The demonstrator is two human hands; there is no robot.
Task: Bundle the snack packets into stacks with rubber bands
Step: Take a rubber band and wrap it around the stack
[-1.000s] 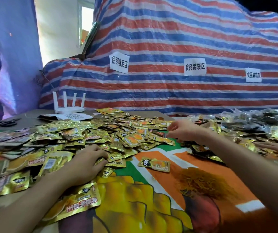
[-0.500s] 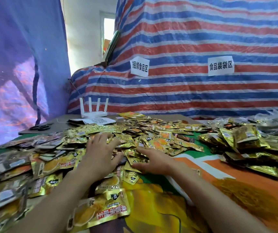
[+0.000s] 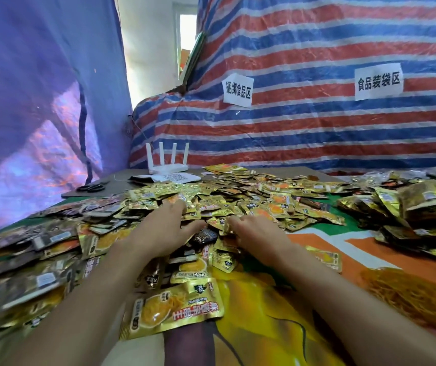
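A wide heap of small gold snack packets (image 3: 264, 199) covers the table from the left edge to the middle. My left hand (image 3: 162, 231) lies palm down on the heap with its fingers spread and stretched forward. Just to its right, my right hand (image 3: 255, 235) rests on the packets, its fingertips at a gold packet near the heap's front edge; whether it pinches that packet is unclear. One large gold packet (image 3: 174, 307) lies loose between my forearms. A mass of orange rubber bands (image 3: 412, 294) lies at the right on the cloth.
Another pile of gold packets (image 3: 409, 207) sits at the right. A white router (image 3: 168, 165), papers (image 3: 166, 178) and black scissors (image 3: 91, 187) lie at the back left. A striped tarp (image 3: 317, 122) with paper labels rises behind the table. The printed tablecloth (image 3: 356, 249) shows at the right front.
My right hand swung from the far right of the heap to beside my left hand. My left hand slid forward and flattened on the packets. The view turned left.
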